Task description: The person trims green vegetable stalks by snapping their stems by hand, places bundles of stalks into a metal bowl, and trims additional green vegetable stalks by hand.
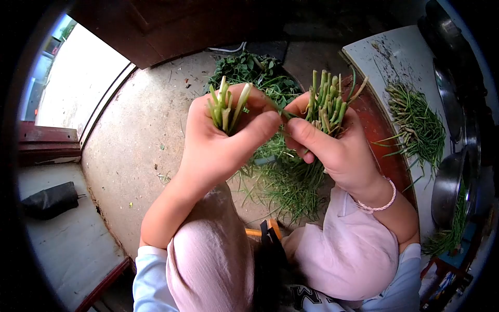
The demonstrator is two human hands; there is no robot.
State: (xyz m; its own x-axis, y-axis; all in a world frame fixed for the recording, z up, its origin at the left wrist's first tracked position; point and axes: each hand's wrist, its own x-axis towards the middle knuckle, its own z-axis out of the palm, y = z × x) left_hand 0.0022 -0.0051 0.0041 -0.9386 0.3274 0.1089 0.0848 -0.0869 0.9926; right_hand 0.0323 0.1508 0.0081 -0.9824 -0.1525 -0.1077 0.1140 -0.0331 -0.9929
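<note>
Head: green stalks (326,108) in both hands (215,143) (340,151)

Glare fills the doorway (78,73); warped, dark edges seem soft.

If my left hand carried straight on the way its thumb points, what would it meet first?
Probably the thin green plant strand in the narrow gap, then almost immediately the bare right hand, curled around cut green stalks. Depth is unclear, so the right hand could come first.
</note>
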